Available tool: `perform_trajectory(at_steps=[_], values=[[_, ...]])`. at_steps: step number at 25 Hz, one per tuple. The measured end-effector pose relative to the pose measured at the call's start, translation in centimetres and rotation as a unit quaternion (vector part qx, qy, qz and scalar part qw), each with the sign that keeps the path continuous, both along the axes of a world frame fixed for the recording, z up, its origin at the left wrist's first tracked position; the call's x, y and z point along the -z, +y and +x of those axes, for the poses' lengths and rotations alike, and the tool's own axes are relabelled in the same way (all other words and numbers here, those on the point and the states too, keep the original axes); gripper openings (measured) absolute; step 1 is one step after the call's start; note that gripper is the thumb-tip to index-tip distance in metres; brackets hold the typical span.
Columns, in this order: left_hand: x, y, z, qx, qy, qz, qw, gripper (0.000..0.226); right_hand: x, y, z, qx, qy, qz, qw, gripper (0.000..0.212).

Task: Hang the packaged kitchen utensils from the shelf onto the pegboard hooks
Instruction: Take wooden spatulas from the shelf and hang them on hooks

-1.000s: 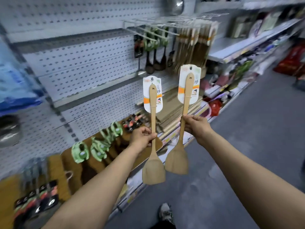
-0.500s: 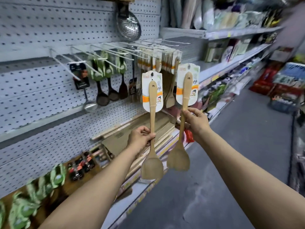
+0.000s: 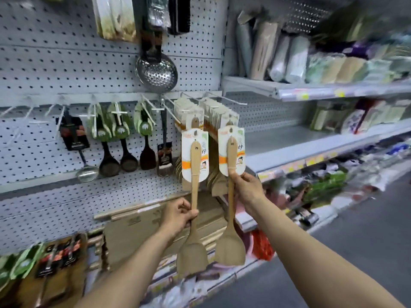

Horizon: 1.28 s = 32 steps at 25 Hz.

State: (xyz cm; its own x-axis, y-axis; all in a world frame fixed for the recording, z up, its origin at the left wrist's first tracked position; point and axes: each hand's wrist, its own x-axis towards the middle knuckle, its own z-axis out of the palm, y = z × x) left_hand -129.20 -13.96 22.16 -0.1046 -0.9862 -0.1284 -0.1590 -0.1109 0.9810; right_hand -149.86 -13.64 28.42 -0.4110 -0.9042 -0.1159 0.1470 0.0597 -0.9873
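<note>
Orange-banded label cards (image 3: 194, 156), lettering unreadable

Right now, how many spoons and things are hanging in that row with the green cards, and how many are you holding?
Held wooden spatulas: 2
Dark spoons on green cards: 3
Total: 5

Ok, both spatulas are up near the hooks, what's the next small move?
Probably lift the right hand so its spatula card hole meets the hook holding matching spatulas. Both cards sit below the hook tips, none threaded yet. The left hand can hold its spatula back meanwhile.
</note>
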Motion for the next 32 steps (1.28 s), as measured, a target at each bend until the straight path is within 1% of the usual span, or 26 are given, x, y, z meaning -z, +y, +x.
perform_trajectory(at_steps=[3,5,6,9,13,19,21,25,28,32], values=[[-0.2,-0.5,-2.6,-0.044,-0.005,0.01,0.999,0.028,-0.7,-3.5,-2.8,-0.066,0.031,0.029,0.997,0.028],[-0.4,-1.0,-3.1,-0.07,-0.01,0.017,0.997,0.027,-0.9,-5.7,-3.0,-0.103,0.048,0.029,0.993,0.033],[-0.3,-1.4,-3.3,-0.081,-0.014,0.018,0.996,0.026,-0.8,-7.0,-2.9,-0.119,0.046,0.028,0.991,0.034],[-0.1,-2.9,-3.6,-0.107,-0.018,0.017,0.994,0.027,-0.9,-9.9,-2.5,-0.153,0.037,0.029,0.987,0.024],[0.3,-5.3,-3.6,-0.118,-0.007,0.012,0.993,0.025,-0.1,-12.7,-2.2,-0.156,0.038,0.018,0.987,0.024],[0.8,-7.6,-3.9,-0.128,0.003,0.002,0.992,0.021,1.1,-14.4,-1.9,-0.215,-0.023,-0.039,0.976,0.018],[0.9,-8.2,-4.0,-0.126,0.004,-0.001,0.992,0.019,1.2,-15.2,-1.7,-0.22,-0.021,-0.05,0.974,0.017],[1.5,-8.6,-3.6,-0.124,0.013,-0.002,0.992,0.022,2.5,-15.8,-1.6,-0.232,-0.01,-0.067,0.97,0.017],[1.9,-8.8,-3.4,-0.13,0.014,0.0,0.991,0.022,3.5,-15.6,-1.7,-0.222,-0.031,-0.077,0.971,0.017],[2.4,-9.0,-3.5,-0.131,0.02,0.001,0.991,0.021,3.2,-15.7,-1.8,-0.204,-0.073,-0.089,0.972,0.016]])
